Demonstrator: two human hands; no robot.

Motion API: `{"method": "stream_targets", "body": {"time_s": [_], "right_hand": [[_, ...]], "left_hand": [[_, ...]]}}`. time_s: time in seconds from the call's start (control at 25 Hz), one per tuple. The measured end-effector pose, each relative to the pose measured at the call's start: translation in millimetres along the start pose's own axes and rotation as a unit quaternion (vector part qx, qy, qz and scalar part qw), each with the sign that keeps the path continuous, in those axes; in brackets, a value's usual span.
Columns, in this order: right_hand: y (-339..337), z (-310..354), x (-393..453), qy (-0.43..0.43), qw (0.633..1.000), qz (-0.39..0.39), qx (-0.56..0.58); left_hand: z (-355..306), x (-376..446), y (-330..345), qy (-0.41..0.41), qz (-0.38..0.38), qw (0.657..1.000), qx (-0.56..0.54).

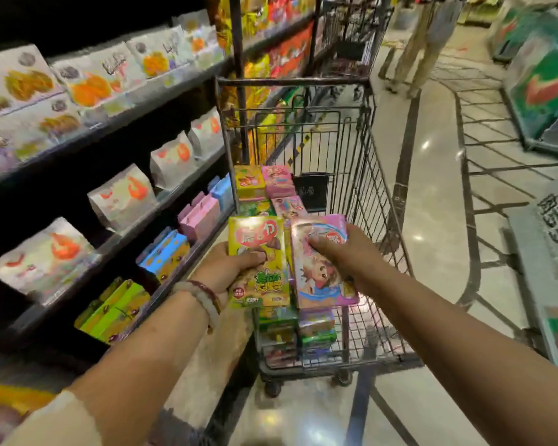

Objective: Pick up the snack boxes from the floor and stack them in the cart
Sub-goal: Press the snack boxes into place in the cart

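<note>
Left hand (231, 273) grips yellow box (257, 262) | right hand (342, 252) grips pink box (322, 265), fingers curled | held over cart (377, 194), apparently for stacking.

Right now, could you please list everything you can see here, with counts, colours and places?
Yellow-green snack box: one, held over the cart's near end.
Pink snack box: one, held beside it.
Stacked snack boxes: several, yellow, green and pink, along the cart's left side.
Cart: one, dark wire, in the aisle.
Shelves: dark, left, carrying white bags and coloured boxes.
Person: one, far up the aisle.
Left hand: grips the yellow-green box; bracelets on the wrist.
Right hand: grips the pink box.
</note>
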State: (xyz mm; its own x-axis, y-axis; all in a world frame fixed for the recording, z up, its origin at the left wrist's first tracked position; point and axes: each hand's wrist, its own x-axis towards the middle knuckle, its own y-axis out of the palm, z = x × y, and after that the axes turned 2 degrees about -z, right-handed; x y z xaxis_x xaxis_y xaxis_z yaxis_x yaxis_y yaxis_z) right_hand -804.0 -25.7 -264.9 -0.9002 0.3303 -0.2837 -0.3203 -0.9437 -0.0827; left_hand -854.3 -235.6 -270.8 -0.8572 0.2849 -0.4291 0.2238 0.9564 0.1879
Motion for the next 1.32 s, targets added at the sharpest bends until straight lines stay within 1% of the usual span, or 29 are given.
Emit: {"method": "stream_targets", "body": {"time_s": [0.12,0.24,0.32,0.44,0.56,0.68,0.72,0.8,0.84,0.88,0.92,1.0,1.04,1.16,1.2,1.24,1.28,1.32], "right_hand": [[-1.8,3.3,61.1,0.018,1.0,0.012,-0.004],[-0.1,-1.7,129.9,0.03,0.999,0.03,-0.005],[-1.1,-6.6,171.5,0.039,0.998,0.039,-0.019],[-0.4,-17.8,225.6,0.058,0.996,0.047,-0.049],[5.6,-30.2,270.7,0.08,0.994,0.051,-0.06],[10.6,-44.0,299.5,0.131,0.987,0.035,-0.081],[12.8,-47.7,304.7,0.147,0.985,0.027,-0.09],[18.3,-52.0,310.9,0.148,0.98,0.009,-0.131],[21.1,-55.5,314.5,0.132,0.979,0.001,-0.153],[24.1,-57.2,317.4,0.122,0.978,-0.003,-0.169],[27.3,-56.6,318.6,0.111,0.979,-0.004,-0.171],[31.3,-59.4,321.7,0.093,0.978,-0.02,-0.183],[33.6,-58.9,321.0,0.083,0.976,-0.029,-0.2],[40.7,-59.9,319.3,0.055,0.96,-0.039,-0.272],[42.2,-60.5,319.6,0.05,0.955,-0.034,-0.29],[42.3,-60.9,320.0,0.045,0.953,-0.025,-0.299],[40.6,-60.2,320.0,0.045,0.955,-0.011,-0.292],[37.6,-60.7,319.7,0.043,0.963,0.005,-0.266]], "left_hand": [[-13.0,57.8,10.4,-0.028,-0.02,0.999,-0.008],[-21.0,113.7,22.1,-0.017,-0.056,0.998,-0.013],[-22.2,147.2,31.7,-0.012,-0.102,0.995,0.0],[-19.6,196.6,34.7,-0.018,-0.184,0.98,0.079],[-12.1,236.4,34.9,-0.022,-0.206,0.959,0.191],[-0.2,260.5,36.8,0.015,-0.229,0.929,0.29],[4.6,266.7,36.4,0.025,-0.226,0.919,0.322],[12.2,273.3,36.6,0.031,-0.221,0.895,0.386],[14.1,273.1,38.3,0.037,-0.226,0.88,0.415],[16.9,272.7,39.4,0.053,-0.234,0.862,0.447],[17.5,269.5,42.5,0.091,-0.237,0.832,0.493],[26.8,267.7,43.8,0.165,-0.214,0.767,0.582],[29.4,267.4,43.2,0.176,-0.208,0.752,0.601],[26.6,266.2,44.0,0.134,-0.149,0.735,0.648],[27.2,266.1,44.6,0.122,-0.127,0.722,0.669],[29.4,266.3,44.2,0.127,-0.117,0.705,0.688],[30.3,265.7,44.4,0.129,-0.115,0.698,0.696],[30.8,265.6,44.4,0.127,-0.118,0.702,0.691]]}}
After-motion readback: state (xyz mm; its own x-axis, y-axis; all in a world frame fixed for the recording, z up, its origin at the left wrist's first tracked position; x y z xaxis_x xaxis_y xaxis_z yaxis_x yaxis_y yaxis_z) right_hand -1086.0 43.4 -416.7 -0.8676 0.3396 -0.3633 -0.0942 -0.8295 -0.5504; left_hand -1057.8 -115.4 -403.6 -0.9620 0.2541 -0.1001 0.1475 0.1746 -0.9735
